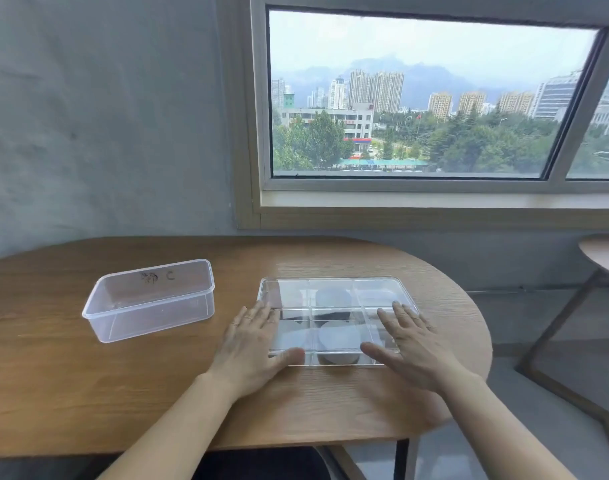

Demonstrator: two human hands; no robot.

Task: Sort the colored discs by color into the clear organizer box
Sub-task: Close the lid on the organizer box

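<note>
A clear organizer box [330, 281] with a lid and six compartments lies on the wooden table in front of me. Pale grey discs show through it: one stack in the front middle compartment [339, 337], one in the back middle [332, 296], one at the front left [291, 332]. Dark discs [332, 315] sit just behind the front middle stack. My left hand [251, 344] lies flat with spread fingers on the box's left front corner. My right hand [412, 344] lies flat on its right front part, covering that compartment.
An empty clear plastic tub [150, 299] stands to the left of the organizer. The oval table [71, 393] ends close on the right of the box. A second table [604, 254] stands at the far right. A window fills the wall behind.
</note>
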